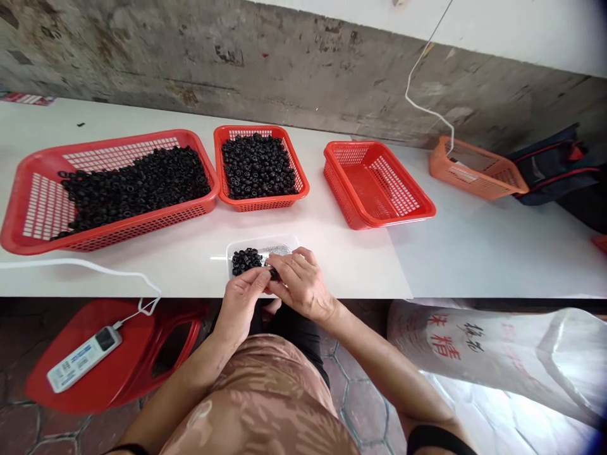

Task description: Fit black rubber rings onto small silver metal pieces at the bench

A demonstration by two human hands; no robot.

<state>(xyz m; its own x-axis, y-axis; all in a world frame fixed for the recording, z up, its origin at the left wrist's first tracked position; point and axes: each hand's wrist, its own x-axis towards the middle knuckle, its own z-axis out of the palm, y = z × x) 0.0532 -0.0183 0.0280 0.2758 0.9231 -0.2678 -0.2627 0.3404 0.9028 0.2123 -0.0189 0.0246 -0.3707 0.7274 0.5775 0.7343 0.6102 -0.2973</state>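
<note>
A small clear tray (284, 242) lies at the near edge of the white table (190, 253), holding a heap of small black rings (245, 260) and some small silvery parts (279, 250). My left hand (241, 302) and my right hand (301, 284) meet just at the tray's near side. Both are closed in a pinch around a small black piece (272, 273) held between their fingertips.
Two red baskets of black rings (42, 208) (260, 202) stand at the back left and middle. An empty red basket (374, 215) and an orange basket (474, 183) stand to the right. A red stool (142, 366) with a white device sits below left; a white sack (474, 354) lies at the right.
</note>
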